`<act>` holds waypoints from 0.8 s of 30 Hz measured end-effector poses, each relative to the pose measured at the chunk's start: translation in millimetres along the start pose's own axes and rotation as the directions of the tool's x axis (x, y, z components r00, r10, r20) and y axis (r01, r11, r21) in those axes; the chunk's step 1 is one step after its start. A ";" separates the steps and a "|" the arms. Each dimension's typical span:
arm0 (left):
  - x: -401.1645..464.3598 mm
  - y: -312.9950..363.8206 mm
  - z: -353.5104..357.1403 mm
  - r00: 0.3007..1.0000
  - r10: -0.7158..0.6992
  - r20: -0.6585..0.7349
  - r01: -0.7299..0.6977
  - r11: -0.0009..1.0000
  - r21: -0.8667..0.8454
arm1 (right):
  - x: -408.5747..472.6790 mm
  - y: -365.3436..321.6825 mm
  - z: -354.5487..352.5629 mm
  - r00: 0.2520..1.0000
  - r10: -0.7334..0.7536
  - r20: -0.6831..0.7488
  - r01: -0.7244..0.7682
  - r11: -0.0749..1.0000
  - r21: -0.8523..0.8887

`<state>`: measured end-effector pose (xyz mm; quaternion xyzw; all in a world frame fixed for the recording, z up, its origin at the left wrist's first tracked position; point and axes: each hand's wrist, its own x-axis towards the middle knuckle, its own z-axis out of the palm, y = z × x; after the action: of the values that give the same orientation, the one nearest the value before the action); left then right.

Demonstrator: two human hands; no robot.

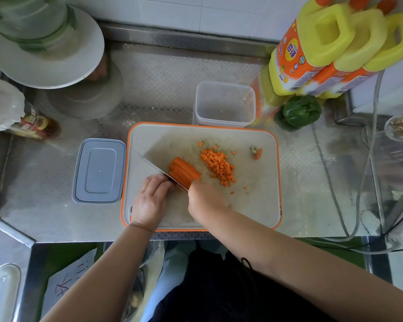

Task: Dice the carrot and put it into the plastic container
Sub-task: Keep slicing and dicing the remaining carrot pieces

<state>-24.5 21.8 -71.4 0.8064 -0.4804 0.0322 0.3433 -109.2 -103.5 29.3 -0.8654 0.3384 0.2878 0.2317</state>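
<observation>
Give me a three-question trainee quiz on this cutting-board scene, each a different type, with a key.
1. True or false: the plastic container already holds diced carrot.
2. Multiple choice: the lid lies (A) left of the cutting board, (B) on the container, (C) under the board.
3. Fill in: the right hand holds the ___, while the left hand steadies the carrot strips.

Key: 1 false, it is empty; 2 A; 3 knife.
</observation>
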 end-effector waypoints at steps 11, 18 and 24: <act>0.0 21.2 -8.8 0.916 -0.383 0.121 0.395 0.914 -0.094 | 0.7 15.8 -4.0 0.996 -0.077 -0.036 0.080 0.992 0.098; 4.6 28.8 -13.9 0.904 -0.404 0.137 0.417 0.905 -0.085 | -8.2 25.7 4.3 0.993 -0.107 -0.055 0.114 0.981 0.160; 8.5 22.6 -15.7 0.876 -0.436 0.207 0.454 0.890 -0.049 | -13.2 37.5 -5.8 0.984 -0.093 -0.150 0.133 0.949 0.284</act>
<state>-33.6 17.7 -44.4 0.8771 -0.3135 -0.1480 0.3324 -142.2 -125.9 34.4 -0.8570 0.3418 0.1614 0.3502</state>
